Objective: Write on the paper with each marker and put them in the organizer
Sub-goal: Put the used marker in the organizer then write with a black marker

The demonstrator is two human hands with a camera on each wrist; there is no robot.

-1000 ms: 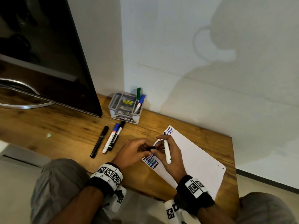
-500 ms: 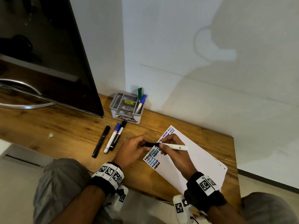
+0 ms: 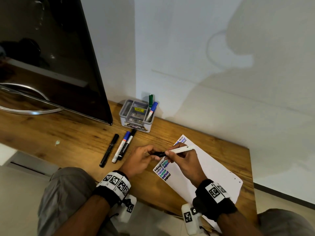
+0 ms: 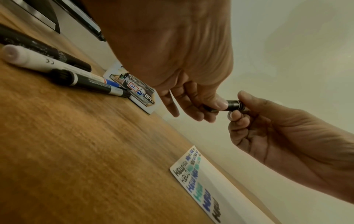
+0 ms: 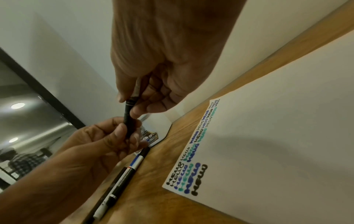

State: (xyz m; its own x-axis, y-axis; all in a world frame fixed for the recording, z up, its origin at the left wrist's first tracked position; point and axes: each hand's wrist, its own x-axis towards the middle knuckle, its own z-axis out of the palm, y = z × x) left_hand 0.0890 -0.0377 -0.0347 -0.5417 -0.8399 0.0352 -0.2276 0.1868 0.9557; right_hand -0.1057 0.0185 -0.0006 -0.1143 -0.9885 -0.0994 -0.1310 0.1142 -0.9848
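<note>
Both hands hold one marker over the left edge of the white paper, which carries rows of "HELLO" in several colours. My right hand grips the white barrel. My left hand pinches the black cap at the barrel's tip; the cap and barrel meet end to end. The grey organizer stands at the wall with a green marker and a blue-capped marker upright in its right compartment.
Three markers lie side by side left of my hands: a black one, a blue-capped white one, a black-capped one. A dark TV screen stands on the wooden table at the left. The wall is close behind.
My right hand swung the white barrel from pointing toward me to lying sideways, its tip going into the black cap in my left hand. The other markers have not moved.
</note>
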